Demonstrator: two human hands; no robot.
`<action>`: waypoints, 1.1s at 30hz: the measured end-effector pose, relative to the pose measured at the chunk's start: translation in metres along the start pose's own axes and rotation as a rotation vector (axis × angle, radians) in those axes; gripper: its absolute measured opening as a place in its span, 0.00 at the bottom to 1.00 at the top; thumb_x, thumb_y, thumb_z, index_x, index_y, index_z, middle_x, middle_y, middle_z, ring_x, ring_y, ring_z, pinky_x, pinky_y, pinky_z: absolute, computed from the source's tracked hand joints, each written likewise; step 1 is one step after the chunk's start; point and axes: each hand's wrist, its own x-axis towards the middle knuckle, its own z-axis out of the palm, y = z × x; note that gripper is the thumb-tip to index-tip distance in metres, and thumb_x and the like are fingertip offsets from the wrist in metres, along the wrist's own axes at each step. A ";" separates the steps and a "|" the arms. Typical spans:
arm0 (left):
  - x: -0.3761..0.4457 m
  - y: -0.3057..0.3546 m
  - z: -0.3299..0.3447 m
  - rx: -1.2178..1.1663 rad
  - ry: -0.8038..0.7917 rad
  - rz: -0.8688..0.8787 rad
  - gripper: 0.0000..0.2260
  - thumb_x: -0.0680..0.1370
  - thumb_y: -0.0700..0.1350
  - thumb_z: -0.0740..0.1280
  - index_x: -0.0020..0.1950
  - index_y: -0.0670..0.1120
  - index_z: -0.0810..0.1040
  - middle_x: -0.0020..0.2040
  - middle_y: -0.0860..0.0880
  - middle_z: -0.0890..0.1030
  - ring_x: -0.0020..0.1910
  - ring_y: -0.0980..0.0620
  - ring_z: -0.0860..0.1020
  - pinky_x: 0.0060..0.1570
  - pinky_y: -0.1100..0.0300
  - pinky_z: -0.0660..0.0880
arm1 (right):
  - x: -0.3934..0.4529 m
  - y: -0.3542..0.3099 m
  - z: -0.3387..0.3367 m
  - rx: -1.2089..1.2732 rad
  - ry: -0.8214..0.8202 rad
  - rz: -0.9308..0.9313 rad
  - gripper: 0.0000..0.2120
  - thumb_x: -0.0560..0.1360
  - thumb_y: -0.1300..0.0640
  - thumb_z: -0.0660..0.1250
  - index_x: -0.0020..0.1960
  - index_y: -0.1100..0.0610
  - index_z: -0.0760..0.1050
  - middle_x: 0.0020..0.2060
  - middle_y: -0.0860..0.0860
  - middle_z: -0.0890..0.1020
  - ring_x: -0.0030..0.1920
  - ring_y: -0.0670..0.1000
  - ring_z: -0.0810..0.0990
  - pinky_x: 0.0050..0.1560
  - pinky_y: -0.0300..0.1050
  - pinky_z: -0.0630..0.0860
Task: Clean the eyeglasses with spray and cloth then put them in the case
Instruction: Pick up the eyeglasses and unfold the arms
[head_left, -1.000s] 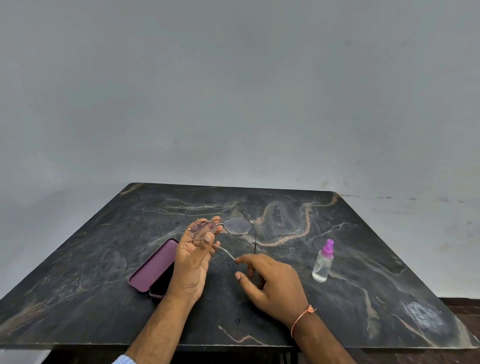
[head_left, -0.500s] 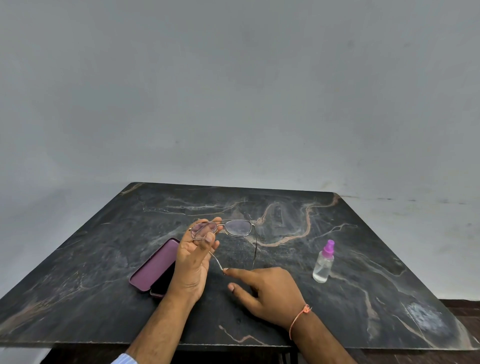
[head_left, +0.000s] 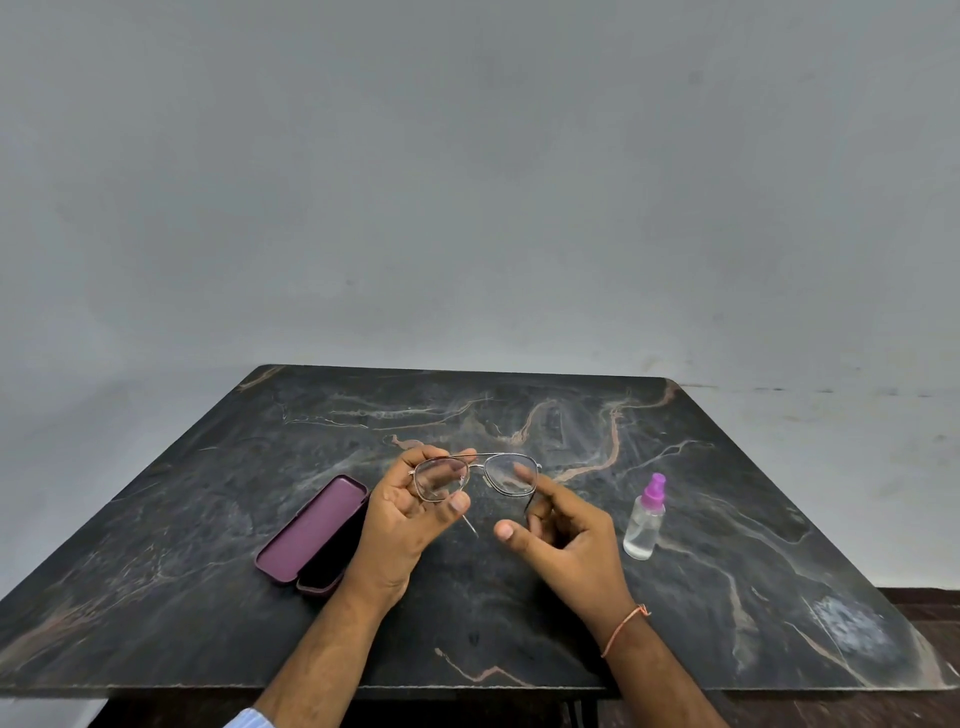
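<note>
eyeglasses (head_left: 475, 477) being held above desk (head_left: 727, 519) centre, left hand (head_left: 410, 512) fingers grasping left lens rim. right hand (head_left: 561, 530) has just come up from the temple tip & is now touching right lens, fingers loosely curled. spray bottle (head_left: 644, 519) untouched at right, case (head_left: 311, 530) open at left; cleaning prob. not begun.

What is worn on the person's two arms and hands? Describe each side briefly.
The right hand is bare, with a thin orange thread bracelet around its wrist. The left hand and forearm are bare; a light blue striped sleeve cuff shows at the bottom edge.
</note>
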 end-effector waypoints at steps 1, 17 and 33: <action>0.000 0.000 0.000 0.010 -0.010 0.010 0.26 0.70 0.45 0.81 0.65 0.45 0.78 0.67 0.43 0.89 0.68 0.47 0.86 0.66 0.58 0.81 | 0.001 0.000 0.000 0.023 -0.004 0.013 0.33 0.67 0.31 0.81 0.69 0.37 0.82 0.32 0.47 0.74 0.33 0.47 0.70 0.37 0.43 0.69; -0.002 -0.006 -0.003 0.345 -0.042 0.200 0.25 0.70 0.62 0.85 0.64 0.60 0.84 0.49 0.51 0.85 0.54 0.53 0.84 0.62 0.62 0.79 | 0.004 0.007 0.002 0.199 0.033 0.147 0.31 0.68 0.35 0.83 0.68 0.40 0.83 0.33 0.45 0.75 0.37 0.52 0.73 0.45 0.53 0.72; -0.003 -0.007 -0.007 0.557 0.019 0.348 0.24 0.72 0.68 0.80 0.65 0.62 0.83 0.51 0.56 0.81 0.50 0.49 0.80 0.59 0.61 0.76 | 0.004 0.007 -0.001 0.165 0.018 0.143 0.26 0.72 0.40 0.81 0.69 0.41 0.83 0.33 0.44 0.74 0.36 0.50 0.71 0.43 0.52 0.71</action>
